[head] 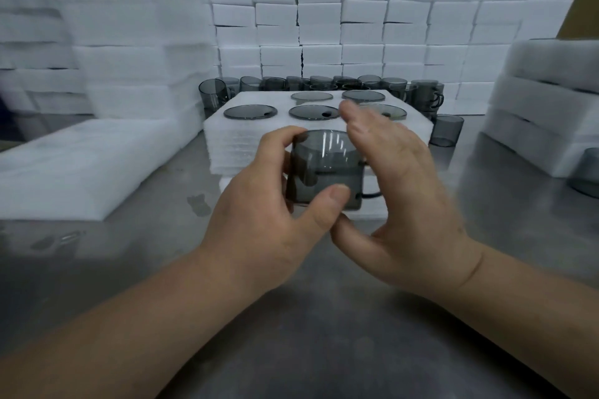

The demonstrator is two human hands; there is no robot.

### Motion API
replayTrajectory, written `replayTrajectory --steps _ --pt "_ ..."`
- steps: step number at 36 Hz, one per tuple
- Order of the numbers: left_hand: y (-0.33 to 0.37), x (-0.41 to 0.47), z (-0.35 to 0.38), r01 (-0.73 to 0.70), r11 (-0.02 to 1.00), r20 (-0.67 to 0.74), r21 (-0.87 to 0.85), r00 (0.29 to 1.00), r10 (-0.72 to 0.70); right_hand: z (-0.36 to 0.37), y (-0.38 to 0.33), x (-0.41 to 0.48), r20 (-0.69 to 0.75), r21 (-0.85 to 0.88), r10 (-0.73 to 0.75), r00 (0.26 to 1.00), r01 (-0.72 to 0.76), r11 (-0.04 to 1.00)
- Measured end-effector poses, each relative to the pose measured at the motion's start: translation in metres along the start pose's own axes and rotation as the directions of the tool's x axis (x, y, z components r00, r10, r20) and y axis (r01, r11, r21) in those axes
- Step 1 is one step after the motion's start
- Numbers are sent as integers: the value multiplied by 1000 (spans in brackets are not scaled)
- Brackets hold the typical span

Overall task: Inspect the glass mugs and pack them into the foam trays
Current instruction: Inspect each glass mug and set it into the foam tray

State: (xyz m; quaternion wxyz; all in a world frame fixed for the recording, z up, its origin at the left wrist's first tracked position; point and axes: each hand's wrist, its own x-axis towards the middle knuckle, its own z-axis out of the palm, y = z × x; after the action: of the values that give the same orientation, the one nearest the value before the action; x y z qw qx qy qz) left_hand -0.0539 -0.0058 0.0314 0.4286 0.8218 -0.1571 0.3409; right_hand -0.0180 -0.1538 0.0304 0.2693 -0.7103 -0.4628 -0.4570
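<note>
A smoky grey glass mug (327, 168) sits at the centre of the frame, held above the desk (291, 317) just in front of a white foam tray (246, 133). My left hand (259, 207) grips it, fingers over the rim, thumb near the base. My right hand (398, 191) is open with straight fingers, just right of the mug; blur hides any contact. Packed mug rims (250, 112) show in the tray. More mugs (324, 82) line up behind.

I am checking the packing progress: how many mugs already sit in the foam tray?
5. In the foam tray: back-middle mug, back-right mug, front-left mug, front-centre mug, and front-right mug, partly behind the right hand. The hands may hide more.
</note>
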Motion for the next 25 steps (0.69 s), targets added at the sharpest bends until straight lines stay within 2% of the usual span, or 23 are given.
replayTrajectory --steps 5,9,17,25 --pt "-6 2 0 49 991 -103 -124 993 -62 -2 2 1 -53 72 39 998 -35 997" --pt "-9 2 4 96 936 -113 -339 983 -142 -1 2 0 -49 70 74 996 -71 995" --pt "-3 2 9 219 809 -49 -546 955 -292 -1 3 0 -26 60 82 996 -81 995" --pt "1 6 8 357 704 157 -614 929 -335 0 4 -1 28 49 116 993 -117 992"
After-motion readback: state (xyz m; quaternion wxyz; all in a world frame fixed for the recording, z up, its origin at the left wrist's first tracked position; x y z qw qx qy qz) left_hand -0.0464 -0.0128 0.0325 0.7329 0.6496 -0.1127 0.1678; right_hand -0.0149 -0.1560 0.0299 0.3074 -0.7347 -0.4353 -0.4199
